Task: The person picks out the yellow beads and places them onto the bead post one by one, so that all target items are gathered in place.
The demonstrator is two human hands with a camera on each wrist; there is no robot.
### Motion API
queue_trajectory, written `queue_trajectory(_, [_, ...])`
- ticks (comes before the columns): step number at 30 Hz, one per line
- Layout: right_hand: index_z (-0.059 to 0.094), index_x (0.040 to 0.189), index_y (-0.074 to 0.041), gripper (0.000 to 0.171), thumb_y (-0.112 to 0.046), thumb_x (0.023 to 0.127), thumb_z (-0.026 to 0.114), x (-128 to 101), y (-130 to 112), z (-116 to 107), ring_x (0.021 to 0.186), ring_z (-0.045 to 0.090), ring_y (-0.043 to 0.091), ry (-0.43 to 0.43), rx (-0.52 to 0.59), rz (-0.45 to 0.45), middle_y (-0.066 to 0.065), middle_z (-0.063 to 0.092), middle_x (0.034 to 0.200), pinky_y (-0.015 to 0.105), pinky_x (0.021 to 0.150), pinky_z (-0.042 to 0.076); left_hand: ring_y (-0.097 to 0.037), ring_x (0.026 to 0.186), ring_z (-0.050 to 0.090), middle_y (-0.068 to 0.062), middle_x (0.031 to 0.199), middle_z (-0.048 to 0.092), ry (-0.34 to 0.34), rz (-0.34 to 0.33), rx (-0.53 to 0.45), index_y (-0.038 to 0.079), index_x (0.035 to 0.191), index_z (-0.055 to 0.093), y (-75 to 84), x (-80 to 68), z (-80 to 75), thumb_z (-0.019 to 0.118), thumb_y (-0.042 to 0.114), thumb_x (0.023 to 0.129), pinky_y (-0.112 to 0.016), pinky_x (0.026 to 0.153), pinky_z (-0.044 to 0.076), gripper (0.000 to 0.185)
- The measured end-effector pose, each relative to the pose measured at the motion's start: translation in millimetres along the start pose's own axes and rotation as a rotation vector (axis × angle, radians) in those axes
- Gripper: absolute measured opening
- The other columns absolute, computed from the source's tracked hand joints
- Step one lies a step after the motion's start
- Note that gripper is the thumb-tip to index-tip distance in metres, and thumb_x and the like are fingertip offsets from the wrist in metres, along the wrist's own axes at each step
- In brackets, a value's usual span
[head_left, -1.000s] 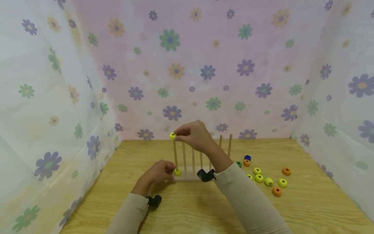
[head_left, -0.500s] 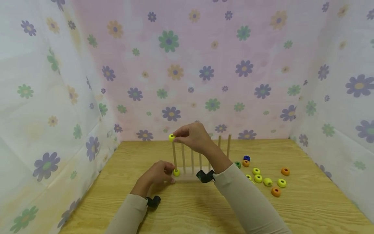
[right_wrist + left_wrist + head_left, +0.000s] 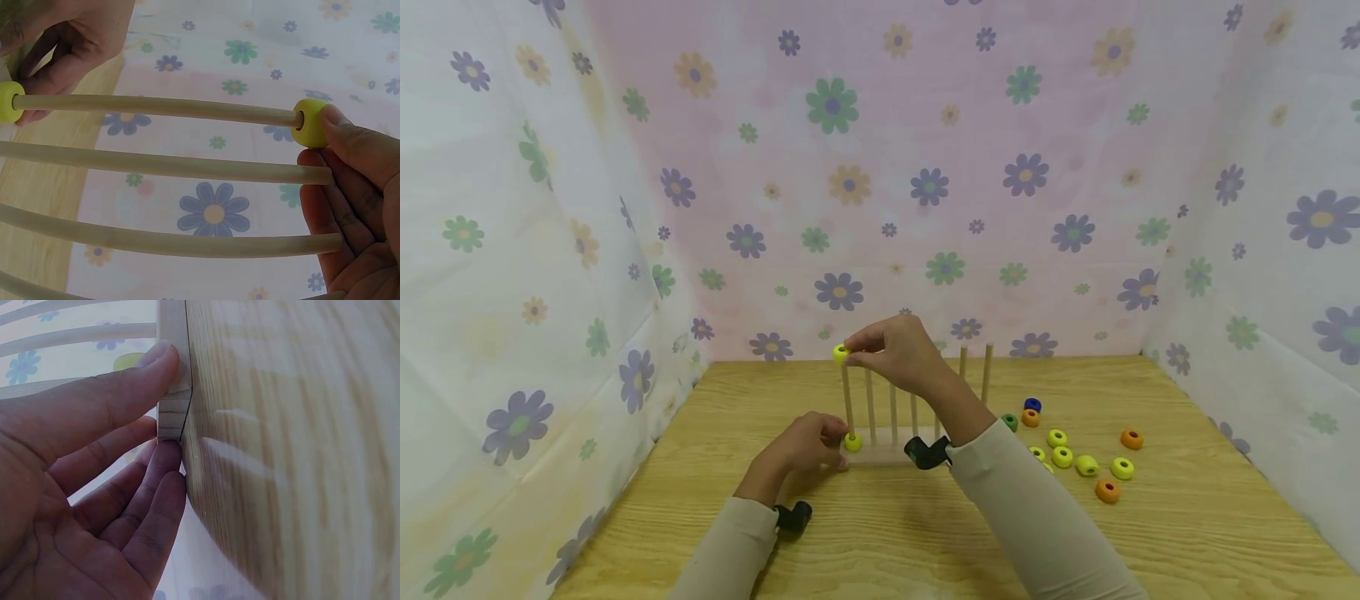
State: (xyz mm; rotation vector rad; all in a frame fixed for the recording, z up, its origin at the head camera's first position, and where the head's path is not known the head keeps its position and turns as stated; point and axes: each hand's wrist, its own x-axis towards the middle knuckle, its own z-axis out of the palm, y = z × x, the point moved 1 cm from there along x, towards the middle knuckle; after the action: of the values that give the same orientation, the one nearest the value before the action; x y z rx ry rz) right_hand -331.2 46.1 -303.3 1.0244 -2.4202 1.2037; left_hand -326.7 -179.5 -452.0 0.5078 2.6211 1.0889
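A yellow ring [image 3: 841,353] is pinched by the right hand [image 3: 895,350] at the tip of the leftmost peg [image 3: 848,396]. At 7 o'clock, the rack base [image 3: 887,451] is pressed by the left hand's [image 3: 805,446] straight fingers [image 3: 125,400], beside a second ring [image 3: 853,442]. Loose rings [image 3: 1086,464] lie at 4 o'clock on the counter [image 3: 887,533].

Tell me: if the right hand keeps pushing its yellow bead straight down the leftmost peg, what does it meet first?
Likely the second yellow bead already at that peg's foot, beside the left hand. The peg's length between it and the held bead, pinched by the right hand, shows bare.
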Motion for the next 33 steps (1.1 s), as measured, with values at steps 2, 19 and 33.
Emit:
queue_trajectory(2, [0.083,0.105,-0.012,0.017,-0.02,0.09,0.083,-0.4,-0.7,-0.5,0.087,0.077,0.014,-0.002,-0.001,-0.001,0.0,0.081,0.099,0.023,0.076,0.062,-0.019,0.105,0.064,0.0,0.119,0.072,-0.001,0.0,0.0,0.016,0.128,0.073,0.1,0.1,0.0,0.09,0.022,0.083,-0.048,0.094,0.056,0.048])
queue_trajectory(19, [0.084,0.1,-0.015,0.012,-0.02,0.09,0.083,-0.7,-0.2,0.7,0.083,0.074,0.004,-0.01,0.008,0.008,-0.003,0.08,0.097,0.023,0.073,0.061,-0.019,0.105,0.064,-0.001,0.119,0.072,-0.001,0.006,-0.005,0.015,0.128,0.073,-1.6,0.7,-0.4,0.091,0.023,0.081,-0.047,0.092,0.056,0.05])
queue_trajectory(33, [0.085,0.098,-0.015,0.009,-0.02,0.092,0.081,-0.7,0.2,0.3,0.086,0.074,0.004,-0.016,-0.032,-0.002,-0.004,0.08,0.101,0.023,0.074,0.061,-0.019,0.094,0.058,0.002,0.115,0.071,-0.001,0.036,0.0,0.021,0.109,0.079,-2.7,3.2,-0.1,0.091,0.019,0.08,-0.037,0.08,0.05,0.031])
